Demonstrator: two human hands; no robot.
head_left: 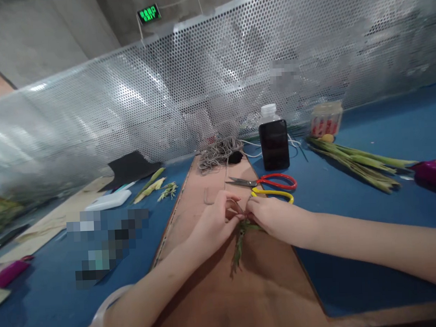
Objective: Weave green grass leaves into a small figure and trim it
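A green plant piece (238, 252), braided or knotted in look with a frayed lower end, hangs from my fingertips over a brown board. Thumb and index finger of my left hand (216, 221) pinch its top. From the other side my right hand (278, 218) closes on the same spot, its fingers partly hidden. A thin grey string seems to run from a heap of string (217, 154) toward my hands. Just beyond my right hand lie red-handled scissors (276, 181), their blades pointing left, and a yellow handle (277, 193), which my hand partly covers.
The brown board (224, 303) lies on a blue table (353, 273). A phone (274, 144) leans on a clear bottle (269, 109). Long leaves (355, 162) and a jar (326, 119) are at right. Plant scraps (152, 189) and a white object (109, 199) lie at left. Behind stands a perforated metal screen (128, 90).
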